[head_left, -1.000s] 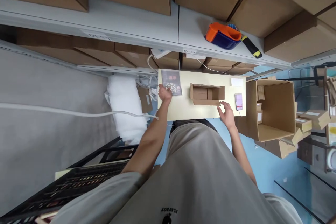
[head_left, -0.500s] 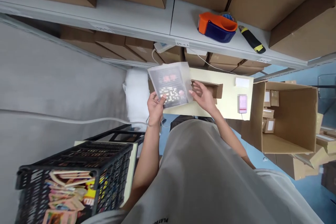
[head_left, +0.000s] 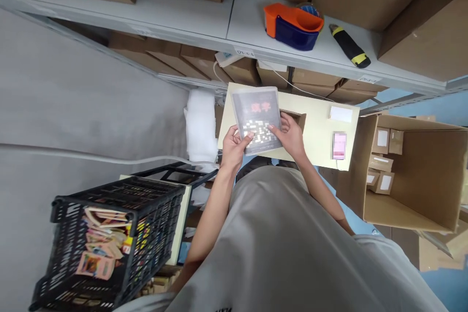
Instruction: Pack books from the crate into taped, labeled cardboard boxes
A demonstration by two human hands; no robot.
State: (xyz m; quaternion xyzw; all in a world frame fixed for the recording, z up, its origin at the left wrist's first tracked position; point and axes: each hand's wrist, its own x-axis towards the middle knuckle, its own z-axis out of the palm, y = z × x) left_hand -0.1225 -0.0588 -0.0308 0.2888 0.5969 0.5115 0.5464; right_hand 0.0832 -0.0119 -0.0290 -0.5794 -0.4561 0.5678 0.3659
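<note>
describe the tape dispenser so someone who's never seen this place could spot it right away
Look at the grey shelf running across the top, above the small cream table. The tape dispenser sits on it, right of the middle, with brown cartons behind. It is the only bright orange and dark blue thing there; the black and yellow knife lies just right of it.

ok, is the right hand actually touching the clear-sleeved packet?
Touching. The head view shows the right hand gripping the packet at its right edge, thumb over the front; the left hand grips its lower left corner.
</note>
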